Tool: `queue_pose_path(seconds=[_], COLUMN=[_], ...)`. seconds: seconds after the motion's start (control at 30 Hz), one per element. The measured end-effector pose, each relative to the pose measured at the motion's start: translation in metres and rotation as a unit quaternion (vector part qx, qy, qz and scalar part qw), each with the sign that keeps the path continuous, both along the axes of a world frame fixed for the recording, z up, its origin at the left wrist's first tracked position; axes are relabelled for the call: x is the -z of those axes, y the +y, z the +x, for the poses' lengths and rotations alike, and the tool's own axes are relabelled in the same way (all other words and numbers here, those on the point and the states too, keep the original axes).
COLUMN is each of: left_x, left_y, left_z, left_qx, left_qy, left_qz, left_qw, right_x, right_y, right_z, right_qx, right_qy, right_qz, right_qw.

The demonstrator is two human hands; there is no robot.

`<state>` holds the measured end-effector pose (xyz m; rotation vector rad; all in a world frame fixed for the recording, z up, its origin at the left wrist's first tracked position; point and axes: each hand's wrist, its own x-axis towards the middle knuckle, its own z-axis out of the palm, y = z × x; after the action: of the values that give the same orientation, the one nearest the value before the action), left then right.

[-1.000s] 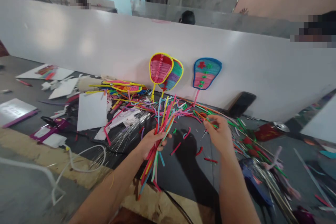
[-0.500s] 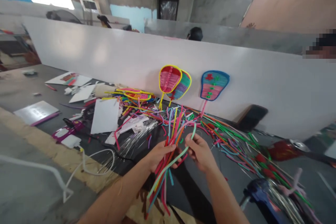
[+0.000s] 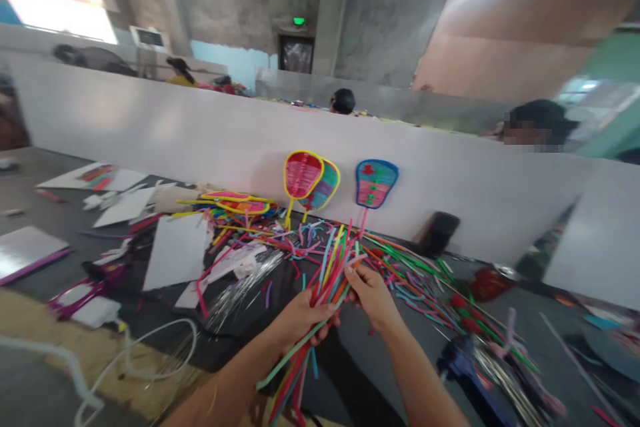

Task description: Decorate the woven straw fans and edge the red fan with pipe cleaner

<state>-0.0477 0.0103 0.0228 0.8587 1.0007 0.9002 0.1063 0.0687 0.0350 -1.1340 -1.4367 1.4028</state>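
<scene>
L hand (image 3: 300,317) grips pipe-cleaner bundle (image 3: 327,273), R hand (image 3: 370,293) touching it, above dark table (image 3: 350,353).

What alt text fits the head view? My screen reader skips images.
The left hand grips a bundle of colourful pipe cleaners; the right hand pinches its upper strands. Behind, three woven fans lean against a white partition.

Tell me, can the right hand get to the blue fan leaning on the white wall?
Probably yes. The right hand is at the bunch of coloured sticks that the left hand grips, and the blue fan leans just beyond. Only loose sticks on the table lie between, nothing tall.
</scene>
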Motion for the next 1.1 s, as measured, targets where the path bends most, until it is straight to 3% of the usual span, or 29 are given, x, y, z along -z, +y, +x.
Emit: queue_pose_path(seconds=[0.17, 0.37, 0.47, 0.63, 0.7, 0.9, 1.03, 1.1], left_x=[-0.002, -0.014, -0.014, -0.002, 0.000, -0.009, -0.013, -0.011], left_y=[0.005, 0.002, -0.003, -0.004, -0.002, 0.005, 0.009, 0.011], left_z=[0.008, 0.025, 0.028, 0.021, 0.017, 0.021, 0.026, 0.025], left_qx=[-0.005, 0.051, 0.047, 0.019, 0.014, 0.067, 0.004, -0.027], left_qy=[-0.022, -0.012, -0.028, -0.073, -0.074, -0.061, -0.029, -0.021], left_qz=[-0.013, -0.022, -0.036, -0.047, -0.045, -0.029, 0.022, 0.012], left_qw=[1.000, 0.998, 0.998, 0.996, 0.996, 0.995, 0.999, 0.999], right_x=[-0.010, -0.002, 0.000, -0.003, -0.005, -0.007, -0.007, -0.007], right_y=[-0.003, -0.025, -0.029, -0.022, -0.020, -0.020, -0.011, -0.005], right_z=[0.013, 0.021, 0.029, 0.049, 0.051, 0.027, 0.015, 0.016], right_qx=[0.040, 0.030, 0.075, 0.160, 0.145, 0.033, 0.050, 0.066], right_qy=[0.070, 0.095, 0.115, 0.260, 0.298, 0.239, 0.220, 0.215], right_qz=[-0.031, -0.059, -0.058, -0.087, -0.110, -0.145, -0.113, -0.099], right_qw=[0.996, 0.993, 0.989, 0.948, 0.937, 0.959, 0.968, 0.969])
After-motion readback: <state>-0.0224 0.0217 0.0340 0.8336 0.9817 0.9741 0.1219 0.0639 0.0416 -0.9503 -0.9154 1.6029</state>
